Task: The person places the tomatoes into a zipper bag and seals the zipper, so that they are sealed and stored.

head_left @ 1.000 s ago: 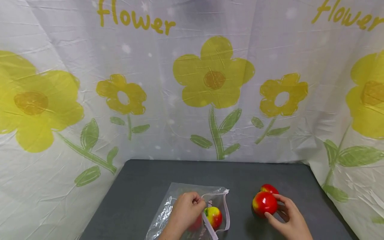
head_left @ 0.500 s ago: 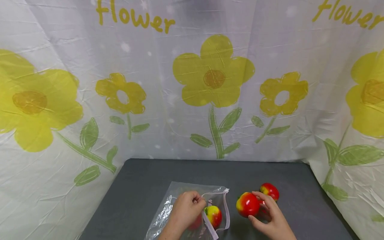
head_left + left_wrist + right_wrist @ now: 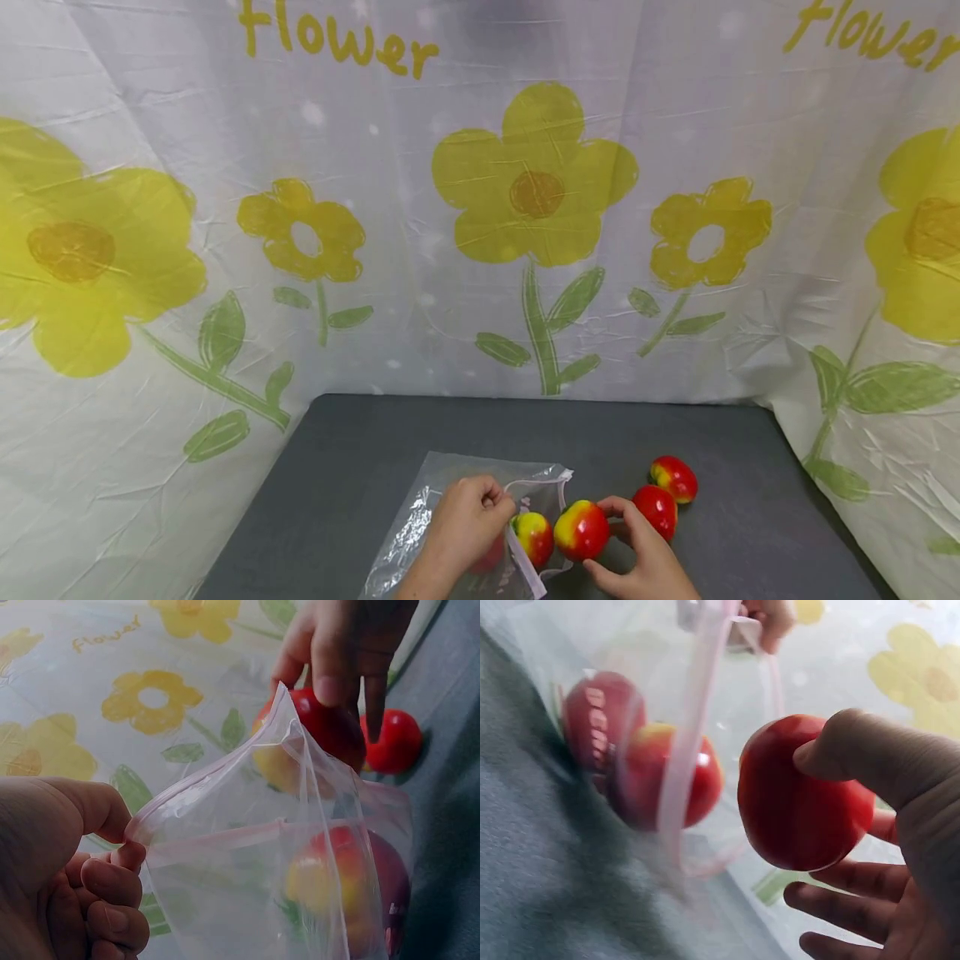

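My left hand (image 3: 468,521) pinches the pink-edged rim of a clear zip bag (image 3: 217,892) and holds its mouth apart. Inside the bag lies a red-and-yellow apple (image 3: 534,537), with a second reddish apple (image 3: 604,720) behind it, seen through the plastic. Between thumb and fingers my right hand (image 3: 641,554) grips another red-and-yellow apple (image 3: 582,531), right at the bag's mouth. In the right wrist view, that held apple (image 3: 802,795) is beside the bag's pink rim, outside it.
Two more apples lie on the dark table (image 3: 360,467) to the right: a red one (image 3: 656,510) near my right hand and a red-yellow one (image 3: 673,478) behind it. A white curtain (image 3: 420,350) printed with yellow flowers surrounds the table's back and sides.
My right hand has carried its apple leftward from beside the other loose apples to the bag's mouth. The left hand and bag have stayed in place.
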Action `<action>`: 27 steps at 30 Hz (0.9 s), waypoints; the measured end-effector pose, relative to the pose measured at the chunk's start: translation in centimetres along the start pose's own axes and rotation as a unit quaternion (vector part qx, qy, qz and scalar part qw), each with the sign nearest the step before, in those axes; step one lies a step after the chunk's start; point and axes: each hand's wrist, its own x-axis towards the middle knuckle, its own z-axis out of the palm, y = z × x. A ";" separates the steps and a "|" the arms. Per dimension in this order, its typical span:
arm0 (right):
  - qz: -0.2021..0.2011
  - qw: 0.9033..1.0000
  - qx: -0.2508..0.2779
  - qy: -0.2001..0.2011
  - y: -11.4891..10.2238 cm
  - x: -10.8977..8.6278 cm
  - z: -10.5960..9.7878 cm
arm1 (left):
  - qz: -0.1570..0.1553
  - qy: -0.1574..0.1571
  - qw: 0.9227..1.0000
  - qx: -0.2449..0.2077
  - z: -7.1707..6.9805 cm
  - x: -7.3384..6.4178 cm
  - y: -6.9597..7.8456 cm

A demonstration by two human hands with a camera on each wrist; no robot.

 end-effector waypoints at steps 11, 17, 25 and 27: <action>-0.030 0.998 -0.049 -0.039 0.8 0.6 1.6 | 0.016 0.010 1.000 -0.016 0.1 -0.3 -0.1; -0.029 0.995 -0.084 -0.035 0.4 0.6 2.1 | 0.011 -0.001 1.000 -0.025 0.2 -0.3 0.0; -0.030 0.994 -0.066 -0.082 0.1 1.4 2.3 | 0.007 0.000 1.000 -0.011 0.2 -0.3 0.2; -0.033 0.992 -0.064 -0.099 0.0 1.5 2.4 | 0.005 0.000 1.000 -0.009 0.2 -0.3 0.2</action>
